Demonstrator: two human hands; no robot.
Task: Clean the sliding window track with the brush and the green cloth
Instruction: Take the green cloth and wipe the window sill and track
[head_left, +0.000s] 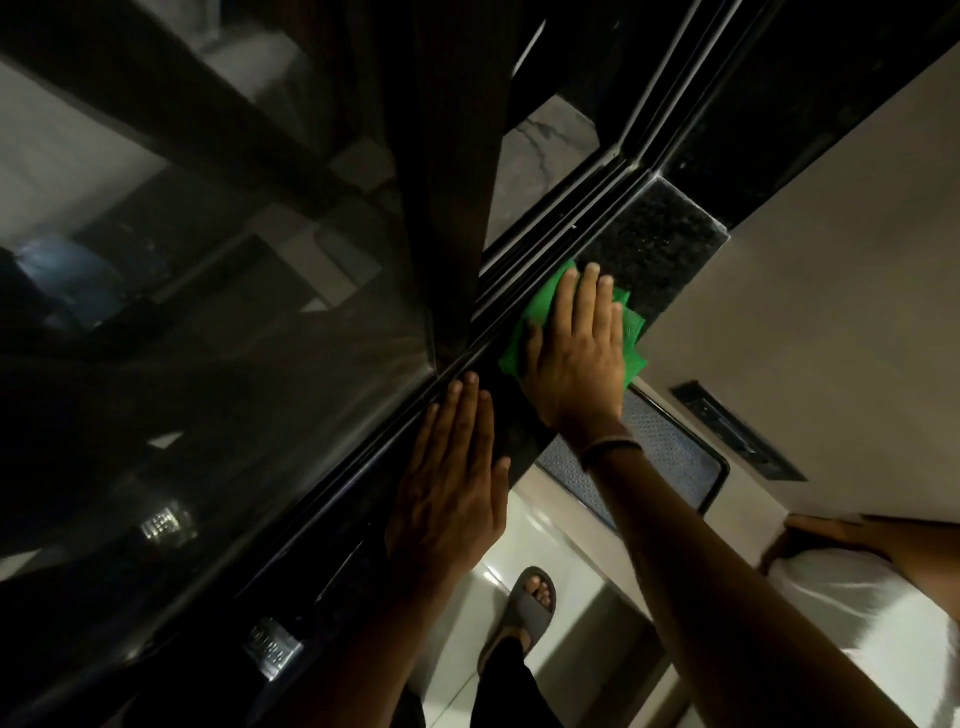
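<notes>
Near the frame's centre, the green cloth (540, 306) was pressed flat onto the dark sill (654, 244) beside the window track (550, 249) by the right hand (576, 358), fingers extended, nothing gripped. The left hand (452, 483) was laid open, empty, lower left of it. The cloth was judged soft, light, best bunched from above.

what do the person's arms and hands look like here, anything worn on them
Both forearms are bare, with no sleeves reaching them and no gloves. The right hand has a thin dark band around its wrist. The left hand shows no ring, watch or band that I can make out in the dim light.
</notes>
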